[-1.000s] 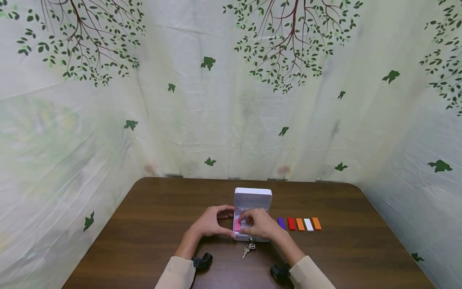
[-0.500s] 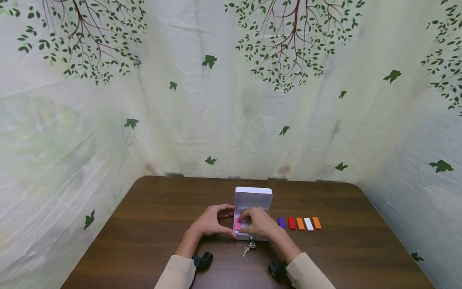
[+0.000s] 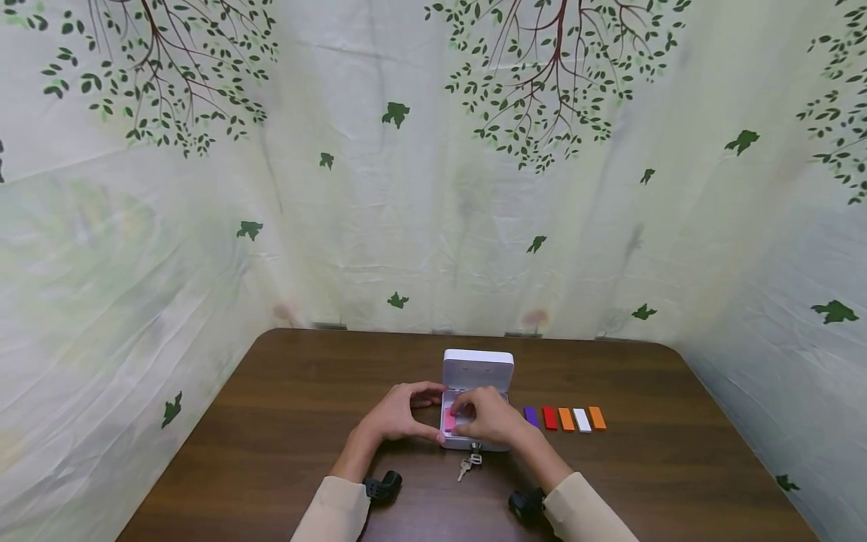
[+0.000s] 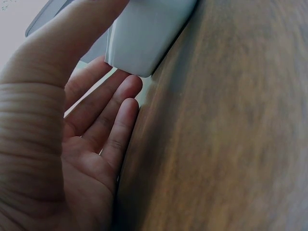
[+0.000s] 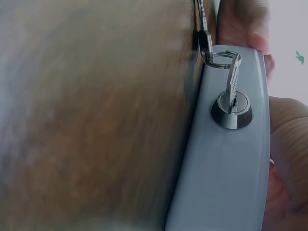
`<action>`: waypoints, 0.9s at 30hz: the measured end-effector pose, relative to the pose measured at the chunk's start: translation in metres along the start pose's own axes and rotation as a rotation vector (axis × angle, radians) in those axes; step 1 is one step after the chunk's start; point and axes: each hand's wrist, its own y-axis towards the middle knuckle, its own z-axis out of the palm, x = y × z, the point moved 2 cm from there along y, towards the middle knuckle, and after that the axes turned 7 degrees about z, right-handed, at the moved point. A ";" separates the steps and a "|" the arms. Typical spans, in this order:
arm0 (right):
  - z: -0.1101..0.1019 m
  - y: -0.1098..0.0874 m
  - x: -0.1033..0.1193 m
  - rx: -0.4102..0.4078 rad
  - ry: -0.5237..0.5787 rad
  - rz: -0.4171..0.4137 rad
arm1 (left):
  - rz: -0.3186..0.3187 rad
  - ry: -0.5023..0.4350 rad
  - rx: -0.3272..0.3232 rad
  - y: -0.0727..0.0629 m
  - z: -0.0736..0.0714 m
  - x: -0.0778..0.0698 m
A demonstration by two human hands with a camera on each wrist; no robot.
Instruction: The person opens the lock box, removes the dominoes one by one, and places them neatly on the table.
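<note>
A small white lockbox [image 3: 478, 370] stands on the table with its lid raised. My left hand [image 3: 400, 415] grips its left side, thumb at the front corner and fingers by the back corner; the left wrist view has these fingers [image 4: 118, 130] low beside the box wall. Over the box's interior, my right hand [image 3: 492, 416] pinches a pink block [image 3: 449, 419] between thumb and forefinger near the left wall. The rest of the interior is largely hidden by this hand. A key [image 5: 232, 89] sits in the front lock [image 5: 233, 109], with a second key [image 3: 464, 468] hanging from its ring.
To the right of the box, a row of flat blocks lies on the brown table [image 3: 650, 467]: purple [image 3: 531, 416], red [image 3: 549, 418], orange [image 3: 566, 419], white [image 3: 582, 420] and another orange block [image 3: 597, 418]. Behind the table hangs a leaf-patterned curtain [image 3: 433, 188].
The head view has shifted slightly. Both hands keep the same places at the box, and the blocks lie as before.
</note>
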 end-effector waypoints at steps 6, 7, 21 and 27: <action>-0.004 -0.002 -0.002 -0.004 -0.021 -0.012 | -0.010 -0.002 -0.003 0.000 0.000 0.000; -0.005 -0.003 -0.003 -0.005 -0.023 -0.006 | -0.011 -0.002 -0.004 0.001 0.000 0.000; -0.019 -0.014 -0.010 -0.027 -0.009 0.020 | 0.002 -0.009 -0.008 0.001 0.000 -0.002; -0.027 -0.017 -0.012 -0.051 -0.005 0.007 | -0.003 0.013 -0.008 0.001 0.000 0.000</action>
